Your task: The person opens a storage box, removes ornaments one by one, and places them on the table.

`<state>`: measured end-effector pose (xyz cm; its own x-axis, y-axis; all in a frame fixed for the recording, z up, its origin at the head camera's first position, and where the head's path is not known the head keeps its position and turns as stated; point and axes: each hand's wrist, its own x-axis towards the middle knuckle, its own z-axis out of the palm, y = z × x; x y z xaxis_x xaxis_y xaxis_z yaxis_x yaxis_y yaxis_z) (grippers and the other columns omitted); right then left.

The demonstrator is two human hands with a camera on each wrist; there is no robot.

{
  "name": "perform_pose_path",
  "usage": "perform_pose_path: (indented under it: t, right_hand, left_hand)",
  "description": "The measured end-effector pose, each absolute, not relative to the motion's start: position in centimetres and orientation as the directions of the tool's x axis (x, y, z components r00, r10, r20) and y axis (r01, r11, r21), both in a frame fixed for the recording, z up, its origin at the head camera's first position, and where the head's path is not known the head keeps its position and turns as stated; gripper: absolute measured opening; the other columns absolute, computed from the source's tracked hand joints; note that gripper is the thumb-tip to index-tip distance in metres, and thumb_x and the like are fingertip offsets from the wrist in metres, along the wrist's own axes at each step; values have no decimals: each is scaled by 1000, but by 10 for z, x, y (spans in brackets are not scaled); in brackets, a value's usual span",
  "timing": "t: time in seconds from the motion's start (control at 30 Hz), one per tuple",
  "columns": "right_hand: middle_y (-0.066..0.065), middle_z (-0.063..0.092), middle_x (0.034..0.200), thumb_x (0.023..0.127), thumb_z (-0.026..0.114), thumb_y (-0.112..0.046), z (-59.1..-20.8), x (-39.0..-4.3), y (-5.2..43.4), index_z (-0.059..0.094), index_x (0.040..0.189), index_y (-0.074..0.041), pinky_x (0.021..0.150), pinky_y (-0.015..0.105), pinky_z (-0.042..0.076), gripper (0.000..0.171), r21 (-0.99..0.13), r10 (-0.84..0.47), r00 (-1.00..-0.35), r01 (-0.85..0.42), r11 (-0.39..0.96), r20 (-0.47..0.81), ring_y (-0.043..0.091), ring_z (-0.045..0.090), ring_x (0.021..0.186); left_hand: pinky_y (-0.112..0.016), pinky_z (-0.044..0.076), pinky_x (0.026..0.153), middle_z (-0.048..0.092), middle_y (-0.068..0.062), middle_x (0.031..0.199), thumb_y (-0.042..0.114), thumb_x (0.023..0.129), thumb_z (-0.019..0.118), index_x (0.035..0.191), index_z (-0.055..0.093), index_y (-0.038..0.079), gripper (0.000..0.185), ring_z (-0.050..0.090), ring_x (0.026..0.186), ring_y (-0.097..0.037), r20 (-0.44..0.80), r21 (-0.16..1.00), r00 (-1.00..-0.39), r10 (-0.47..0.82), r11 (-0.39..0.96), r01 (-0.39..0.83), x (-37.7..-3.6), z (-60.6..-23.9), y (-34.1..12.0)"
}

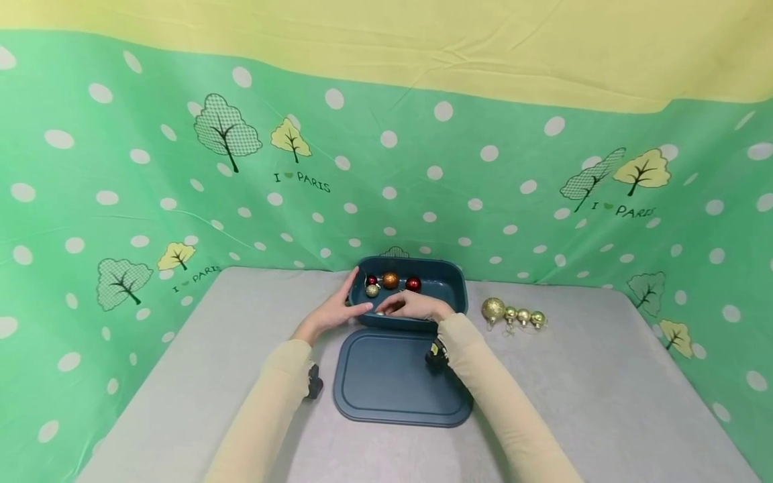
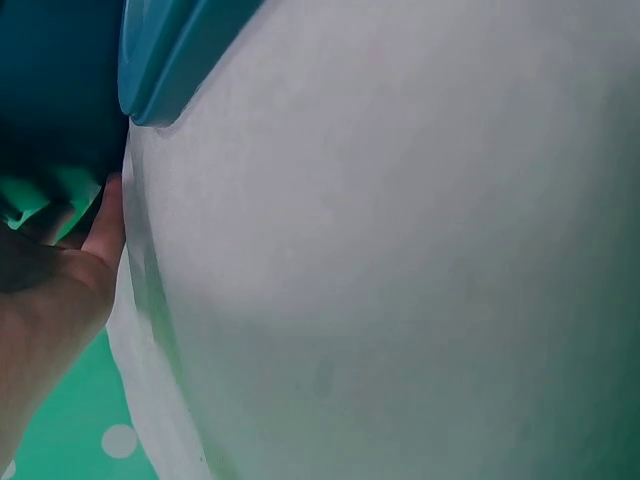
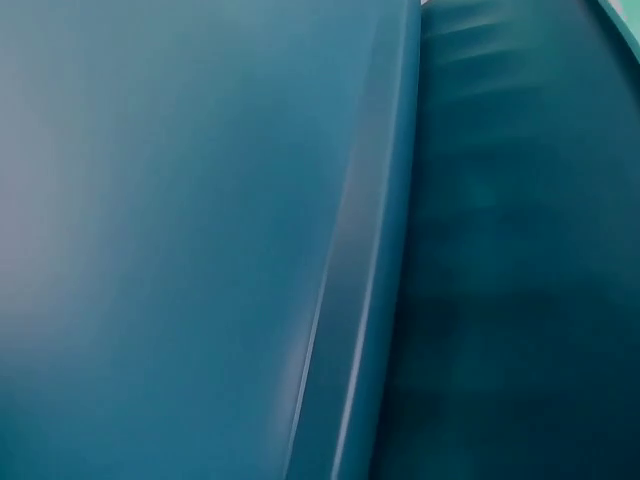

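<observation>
A dark blue rectangular box (image 1: 443, 268) stands at the back of the table. Inside it, to the left, are a small dark red bauble (image 1: 372, 280), a pale gold bauble (image 1: 372, 290), an orange bauble (image 1: 390, 280) and a larger red bauble (image 1: 413, 284). My left hand (image 1: 331, 312) rests on the box's left end, fingers straight along the outer side and thumb over the front rim. My right hand (image 1: 417, 306) reaches over the front rim, fingers curled down on a small pale bauble (image 1: 379, 313), mostly hidden beneath them.
The box's blue lid (image 1: 401, 379) lies flat in front of it, under my right forearm. Right of the box, a large gold glitter bauble (image 1: 493, 309) and several small gold baubles (image 1: 523, 317) sit in a row on the grey table (image 1: 604, 382). A green dotted cloth (image 1: 410, 174) hangs behind.
</observation>
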<state>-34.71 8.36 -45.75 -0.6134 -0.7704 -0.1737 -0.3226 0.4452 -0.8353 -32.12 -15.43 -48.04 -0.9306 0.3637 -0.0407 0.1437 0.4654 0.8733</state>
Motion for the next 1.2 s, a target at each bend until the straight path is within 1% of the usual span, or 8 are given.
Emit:
perform_pose_path:
  t: [0.23,0.43,0.57,0.67,0.83,0.93,1.07,1.2]
  right_hand:
    - [10,65,113,95,57,0,-461,-348,85,63,122,5,86,28,49,28,-885,-774,-622,-284,368,-122,14,58,96]
    - [9,66,109,94,59,-1,-464,-349,88,63,122,4,83,27,49,29,-904,-766,-635,-262,338,-102,14,59,94]
    - [6,67,106,94,61,-5,-462,-348,93,63,124,1,73,28,50,31,-916,-744,-660,-227,332,-106,15,59,88]
    - [7,67,105,94,62,-7,-459,-346,98,62,125,1,69,30,50,32,-927,-740,-668,-230,297,-71,17,59,85]
    - [8,66,107,94,62,-6,-454,-341,104,62,126,1,75,32,52,33,-933,-739,-674,-260,247,-8,18,60,89]
    - [12,65,109,94,62,-3,-450,-336,109,60,126,4,77,32,52,33,-935,-727,-686,-267,234,13,17,60,91]
    - [18,64,110,93,61,1,-442,-330,117,59,125,8,76,35,52,33,-928,-722,-690,-299,220,51,19,60,89]
    - [14,64,107,92,62,1,-428,-321,126,61,124,6,77,34,53,32,-909,-733,-677,-343,235,66,17,61,89]
  left_hand:
    - [-56,9,113,-4,-11,161,34,93,66,156,-5,20,96,4,144,-37,-32,878,-932,362,456,147,-322,-483,-154]
    - [-55,11,113,-3,-11,161,36,93,65,157,-5,21,96,6,144,-36,-43,872,-934,355,470,138,-321,-481,-152]
    - [-56,13,112,-4,-11,161,37,93,64,156,-6,23,95,8,143,-38,-52,873,-930,364,469,134,-319,-480,-150]
    - [-57,13,112,-4,-10,161,37,93,64,156,-6,25,95,8,143,-39,-55,880,-928,369,457,130,-319,-480,-150]
    - [-57,12,112,-4,-11,161,36,93,65,156,-6,26,96,8,143,-40,-54,885,-930,363,450,124,-321,-480,-151]
    - [-57,12,112,-4,-11,161,35,93,65,156,-6,26,96,8,143,-40,-56,883,-931,359,454,122,-320,-478,-151]
    - [-55,12,112,-5,-11,161,33,94,64,156,-6,23,94,8,143,-40,-50,876,-931,361,463,132,-321,-478,-152]
    - [-56,11,112,-5,-11,161,32,94,64,156,-6,23,94,7,143,-39,-55,873,-934,353,471,127,-319,-477,-154]
